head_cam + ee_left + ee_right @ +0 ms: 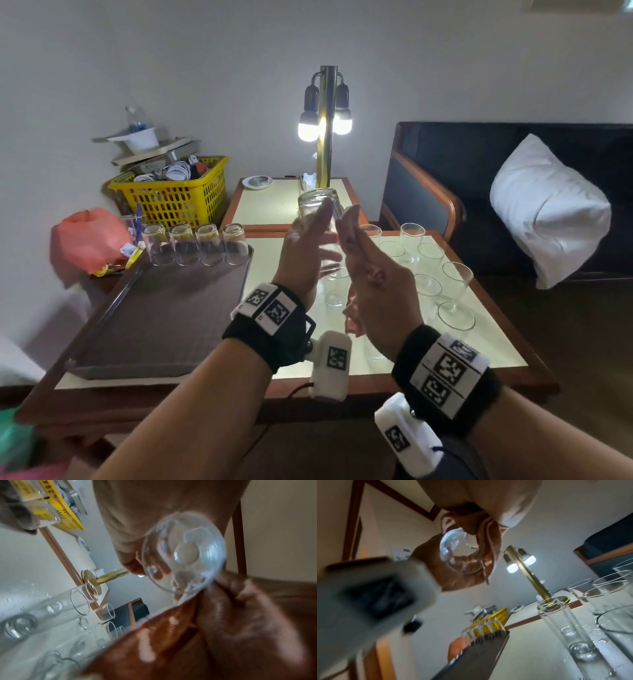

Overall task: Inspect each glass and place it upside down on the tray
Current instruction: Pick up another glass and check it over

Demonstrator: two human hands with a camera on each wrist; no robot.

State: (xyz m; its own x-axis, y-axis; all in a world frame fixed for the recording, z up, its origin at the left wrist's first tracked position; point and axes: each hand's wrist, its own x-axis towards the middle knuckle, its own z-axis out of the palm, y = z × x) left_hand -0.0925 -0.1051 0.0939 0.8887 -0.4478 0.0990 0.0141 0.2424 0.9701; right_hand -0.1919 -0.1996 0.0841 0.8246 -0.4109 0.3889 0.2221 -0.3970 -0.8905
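A clear glass [317, 205] is raised above the table between both hands, in front of the lit lamp. My left hand [308, 246] grips it, fingers up its left side and thumb across its front. The flat fingers of my right hand [370, 274] press on its right side. In the left wrist view the glass [183, 553] shows its round base, blurred. A row of upside-down glasses [209, 245] stands along the far edge of the dark tray [154, 325]. Several upright glasses [428, 287] stand on the table to the right.
The tray lies on the left half of the cream-topped table [479, 342]. Behind it are a yellow basket [178, 195], a red bag [85, 240] and a brass lamp [325, 120] on a side table. A dark sofa with a white pillow [548, 212] is at the right.
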